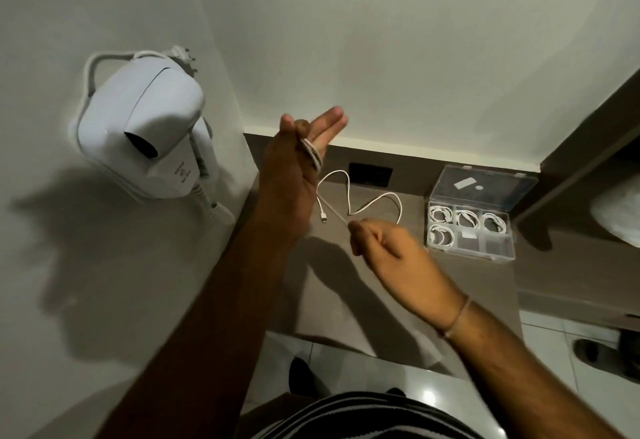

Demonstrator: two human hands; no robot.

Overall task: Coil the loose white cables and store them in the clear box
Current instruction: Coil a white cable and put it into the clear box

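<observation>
A white cable [360, 208] hangs in loose curves above the brown counter [346, 286], its connector end dangling near my left palm. My left hand [294, 175] is raised with fingers straight, and a few turns of the cable are wound around its fingers. My right hand [384, 248] is closed in a pinch on the cable's free run, just right of and below the left hand. The clear box [471, 217] stands open at the counter's right, lid tilted back; several of its compartments hold coiled white cables, and two front ones look empty.
A white wall-mounted hair dryer [149, 127] with its cord sits on the left wall. A dark socket plate [370, 175] is set in the counter's back. A darker ledge [588, 134] rises at the right. Tiled floor lies below the counter's front edge.
</observation>
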